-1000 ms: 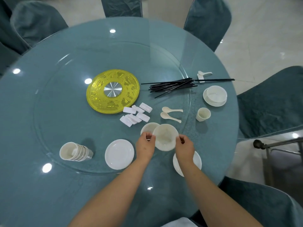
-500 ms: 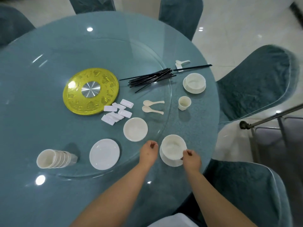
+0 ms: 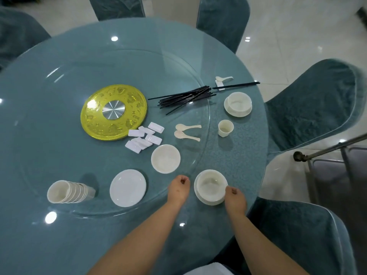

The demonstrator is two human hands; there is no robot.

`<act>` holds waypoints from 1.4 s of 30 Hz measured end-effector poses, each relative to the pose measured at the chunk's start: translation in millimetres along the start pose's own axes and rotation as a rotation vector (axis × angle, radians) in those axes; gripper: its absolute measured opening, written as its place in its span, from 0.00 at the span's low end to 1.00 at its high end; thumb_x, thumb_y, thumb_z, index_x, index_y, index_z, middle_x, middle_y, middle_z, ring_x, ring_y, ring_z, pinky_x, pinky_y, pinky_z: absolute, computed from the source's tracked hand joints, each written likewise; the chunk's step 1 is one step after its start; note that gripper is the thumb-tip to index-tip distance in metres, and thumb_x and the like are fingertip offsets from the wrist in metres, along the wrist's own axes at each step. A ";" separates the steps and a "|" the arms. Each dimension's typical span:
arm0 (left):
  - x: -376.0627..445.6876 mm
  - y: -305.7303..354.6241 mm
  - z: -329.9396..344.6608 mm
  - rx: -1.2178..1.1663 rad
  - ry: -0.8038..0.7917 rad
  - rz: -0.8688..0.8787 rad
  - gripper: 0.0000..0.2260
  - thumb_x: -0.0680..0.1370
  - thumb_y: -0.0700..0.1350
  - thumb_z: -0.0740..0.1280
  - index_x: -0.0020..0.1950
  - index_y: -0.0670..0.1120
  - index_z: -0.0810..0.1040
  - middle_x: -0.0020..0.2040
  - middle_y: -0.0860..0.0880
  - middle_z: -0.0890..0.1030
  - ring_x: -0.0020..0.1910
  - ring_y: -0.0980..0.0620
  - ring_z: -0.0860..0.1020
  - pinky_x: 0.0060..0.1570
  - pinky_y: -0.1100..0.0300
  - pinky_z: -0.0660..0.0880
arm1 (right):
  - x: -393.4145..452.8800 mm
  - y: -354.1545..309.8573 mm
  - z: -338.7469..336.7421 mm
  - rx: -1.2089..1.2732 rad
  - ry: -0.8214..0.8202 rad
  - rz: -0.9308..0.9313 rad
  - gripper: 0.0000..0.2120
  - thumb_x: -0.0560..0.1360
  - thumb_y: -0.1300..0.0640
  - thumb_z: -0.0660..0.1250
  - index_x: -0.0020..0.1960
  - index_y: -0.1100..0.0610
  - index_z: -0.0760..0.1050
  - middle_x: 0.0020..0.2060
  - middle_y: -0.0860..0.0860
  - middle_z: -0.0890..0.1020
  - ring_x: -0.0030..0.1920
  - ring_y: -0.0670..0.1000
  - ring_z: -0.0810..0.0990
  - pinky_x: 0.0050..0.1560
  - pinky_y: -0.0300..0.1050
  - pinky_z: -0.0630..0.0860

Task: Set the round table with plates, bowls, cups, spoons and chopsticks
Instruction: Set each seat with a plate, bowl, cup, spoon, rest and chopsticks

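Observation:
A white bowl (image 3: 211, 187) sits on a small white plate (image 3: 208, 202) at the near right edge of the round table (image 3: 238, 161). My right hand (image 3: 235, 198) pinches the bowl's right rim with curled fingers. My left hand (image 3: 178, 189) is curled just left of the bowl, apart from it and holding nothing. On the glass turntable (image 3: 59, 135) lie another bowl (image 3: 165, 158), a plate (image 3: 128, 187), a toppled stack of cups (image 3: 65, 191), two spoons (image 3: 187, 131), a heap of black chopsticks (image 3: 186, 97) and several white rests (image 3: 144, 138).
A laid place at the right holds a bowl on a plate (image 3: 238, 104), a cup (image 3: 225, 128), chopsticks on a rest (image 3: 236, 85) and a spoon (image 3: 223, 78). A yellow hub (image 3: 114, 112) marks the centre. Teal chairs (image 3: 309, 104) ring the table; a metal trolley (image 3: 327, 153) stands right.
The bowl went from above the turntable to the plate at the near edge. My left hand let go of it and drew slightly left. The view shifted right.

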State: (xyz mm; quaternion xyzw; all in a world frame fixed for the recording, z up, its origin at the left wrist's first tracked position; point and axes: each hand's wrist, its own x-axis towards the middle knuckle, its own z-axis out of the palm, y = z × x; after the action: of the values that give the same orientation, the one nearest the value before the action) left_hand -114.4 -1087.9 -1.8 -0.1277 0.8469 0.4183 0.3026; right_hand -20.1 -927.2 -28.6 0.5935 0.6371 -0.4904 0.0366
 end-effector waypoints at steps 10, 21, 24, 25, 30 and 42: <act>1.9 3.4 -50.0 -0.092 0.060 0.022 0.08 0.78 0.46 0.63 0.53 0.47 0.79 0.50 0.50 0.83 0.48 0.46 0.82 0.54 0.52 0.77 | -29.2 -64.5 27.6 -0.133 -0.002 -0.325 0.11 0.79 0.56 0.62 0.55 0.60 0.79 0.50 0.54 0.81 0.51 0.55 0.78 0.50 0.45 0.70; -20.5 -12.2 -177.5 -0.255 0.284 0.107 0.08 0.78 0.46 0.64 0.54 0.48 0.79 0.50 0.49 0.83 0.49 0.47 0.81 0.56 0.54 0.75 | -124.6 -136.4 116.9 -0.217 -0.286 -0.587 0.07 0.79 0.55 0.62 0.50 0.56 0.78 0.46 0.53 0.81 0.47 0.55 0.78 0.51 0.46 0.73; -29.4 -28.6 -228.5 -0.192 0.425 0.139 0.07 0.78 0.45 0.65 0.53 0.47 0.80 0.48 0.52 0.83 0.47 0.51 0.80 0.51 0.60 0.73 | -168.8 -151.7 152.2 -0.219 -0.393 -0.666 0.06 0.79 0.55 0.62 0.47 0.53 0.77 0.44 0.53 0.82 0.46 0.56 0.79 0.50 0.47 0.73; -32.3 -35.7 -246.2 -0.162 0.481 0.146 0.07 0.78 0.45 0.65 0.53 0.48 0.80 0.47 0.52 0.82 0.47 0.52 0.80 0.50 0.61 0.72 | -184.1 -155.7 164.5 -0.237 -0.437 -0.697 0.06 0.79 0.54 0.62 0.46 0.52 0.76 0.44 0.52 0.82 0.46 0.55 0.79 0.49 0.46 0.72; -43.7 -73.1 -319.9 0.094 0.619 0.155 0.09 0.77 0.45 0.66 0.56 0.45 0.80 0.53 0.46 0.82 0.52 0.47 0.80 0.54 0.58 0.72 | -250.8 -166.6 218.4 -0.435 -0.657 -0.845 0.12 0.78 0.55 0.63 0.57 0.56 0.80 0.52 0.52 0.83 0.54 0.54 0.80 0.55 0.43 0.72; -39.8 -116.3 -354.6 0.537 0.385 -0.031 0.28 0.73 0.58 0.68 0.67 0.45 0.68 0.65 0.45 0.69 0.64 0.42 0.69 0.63 0.51 0.71 | -299.9 -151.2 255.8 -0.612 -0.732 -0.860 0.16 0.78 0.61 0.59 0.64 0.57 0.76 0.61 0.54 0.80 0.61 0.53 0.78 0.61 0.41 0.71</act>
State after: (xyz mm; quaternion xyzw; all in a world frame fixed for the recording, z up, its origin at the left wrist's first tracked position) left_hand -172.5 -1439.8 115.0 -0.1331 0.9664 0.1436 0.1665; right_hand -189.0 -1286.1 115.8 0.0418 0.8757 -0.4281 0.2194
